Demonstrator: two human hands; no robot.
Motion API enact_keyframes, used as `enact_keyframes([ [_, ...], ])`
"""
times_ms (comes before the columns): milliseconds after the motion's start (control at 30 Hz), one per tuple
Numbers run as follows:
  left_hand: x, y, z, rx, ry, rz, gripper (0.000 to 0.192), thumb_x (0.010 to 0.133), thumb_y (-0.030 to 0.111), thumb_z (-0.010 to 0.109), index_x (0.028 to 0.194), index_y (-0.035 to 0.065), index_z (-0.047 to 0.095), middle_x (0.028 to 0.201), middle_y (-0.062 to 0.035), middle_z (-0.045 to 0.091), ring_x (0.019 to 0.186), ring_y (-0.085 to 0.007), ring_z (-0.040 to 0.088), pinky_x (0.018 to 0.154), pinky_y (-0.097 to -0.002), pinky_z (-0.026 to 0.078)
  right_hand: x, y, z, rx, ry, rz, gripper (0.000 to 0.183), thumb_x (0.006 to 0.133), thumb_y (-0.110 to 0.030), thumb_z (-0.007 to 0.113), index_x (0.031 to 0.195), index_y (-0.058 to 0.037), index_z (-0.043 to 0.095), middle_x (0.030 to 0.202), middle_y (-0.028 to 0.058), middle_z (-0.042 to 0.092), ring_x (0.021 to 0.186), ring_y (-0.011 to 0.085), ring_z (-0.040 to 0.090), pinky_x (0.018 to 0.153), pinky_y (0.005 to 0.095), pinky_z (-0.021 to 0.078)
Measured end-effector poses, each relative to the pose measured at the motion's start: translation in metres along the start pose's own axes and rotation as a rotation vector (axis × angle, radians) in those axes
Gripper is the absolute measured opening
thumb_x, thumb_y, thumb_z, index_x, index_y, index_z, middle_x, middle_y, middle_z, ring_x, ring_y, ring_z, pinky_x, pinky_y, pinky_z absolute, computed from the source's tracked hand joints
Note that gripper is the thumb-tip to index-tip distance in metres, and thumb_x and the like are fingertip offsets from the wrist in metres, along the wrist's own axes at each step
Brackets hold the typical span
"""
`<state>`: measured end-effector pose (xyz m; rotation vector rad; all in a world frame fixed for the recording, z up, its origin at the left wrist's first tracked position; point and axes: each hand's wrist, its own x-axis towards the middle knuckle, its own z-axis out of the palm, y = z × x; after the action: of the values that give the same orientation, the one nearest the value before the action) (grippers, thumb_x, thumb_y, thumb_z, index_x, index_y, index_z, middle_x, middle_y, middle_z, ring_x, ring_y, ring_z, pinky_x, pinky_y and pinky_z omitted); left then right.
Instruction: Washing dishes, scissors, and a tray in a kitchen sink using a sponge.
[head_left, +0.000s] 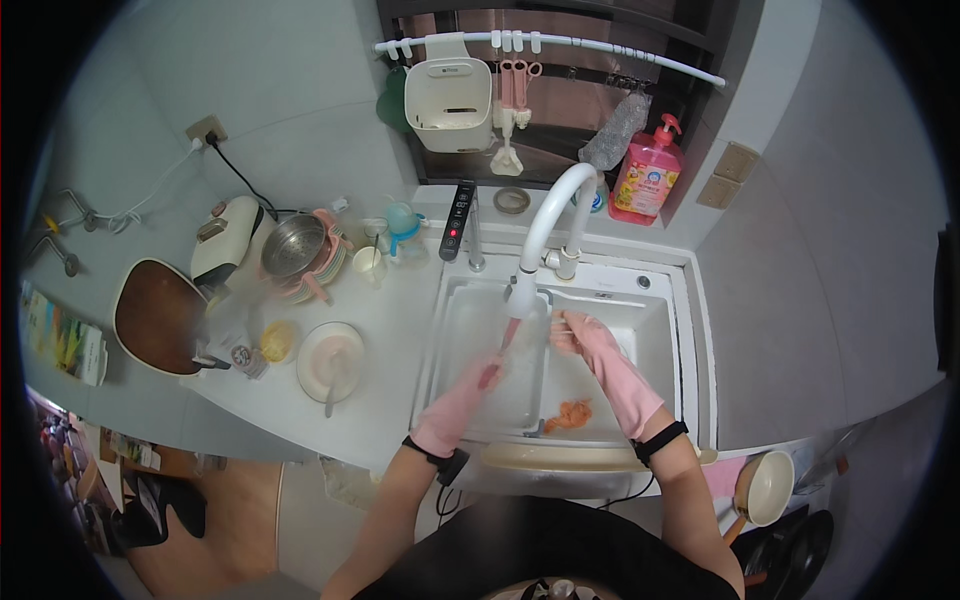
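My left hand (456, 409) wears a pink rubber glove and grips a slim pink utensil (511, 335). The utensil points up towards the spray head (523, 298) of a white gooseneck faucet; its exact kind is unclear. Below it lies a translucent draining basin (480, 409) set in the left part of the white sink (660, 352). My right hand (600, 352), gloved in pink too, hovers right of the spray head with its fingers apart and nothing visible in them. An orange mesh scrubber (570, 415) rests on the sink floor near the front edge.
Left on the counter are a white bowl (331, 363) with a spoon, stacked dishes under a steel strainer (294, 246), cups (370, 265) and a cutting board (156, 319). A pink soap bottle (646, 180) stands on the sill. A cream pan (769, 489) sits at lower right.
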<state>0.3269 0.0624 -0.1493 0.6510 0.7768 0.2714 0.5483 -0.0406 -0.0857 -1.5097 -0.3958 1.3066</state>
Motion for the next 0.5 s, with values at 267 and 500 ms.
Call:
enact_keyframes([
  [267, -0.058, -0.003, -0.009, 0.333, -0.014, 0.104, 0.032, 0.078, 0.011, 0.054, 0.109, 0.0029, 0.054, 0.065, -0.0003, 0.048, 0.051, -0.0067, 0.041, 0.046, -0.0217, 0.032, -0.003, -0.009, 0.007, -0.576, -0.007, 0.044, 0.037, 0.091, -0.032, 0.045, 0.115, -0.0054, 0.055, 0.101, 0.0040, 0.060, 0.085, 0.0111, 0.058, 0.076, 0.0225, 0.0478],
  [500, -0.076, 0.012, 0.057, 0.686, 0.081, 0.282, 0.033, 0.084, 0.020, 0.049, 0.110, -0.0001, 0.051, 0.079, -0.0051, 0.053, 0.069, -0.0150, 0.053, 0.065, -0.0282, 0.045, 0.014, 0.010, 0.017, -0.407, 0.046, 0.089, 0.039, 0.088, -0.034, 0.053, 0.113, -0.0042, 0.054, 0.104, 0.0066, 0.059, 0.087, 0.0145, 0.059, 0.077, 0.0254, 0.0489],
])
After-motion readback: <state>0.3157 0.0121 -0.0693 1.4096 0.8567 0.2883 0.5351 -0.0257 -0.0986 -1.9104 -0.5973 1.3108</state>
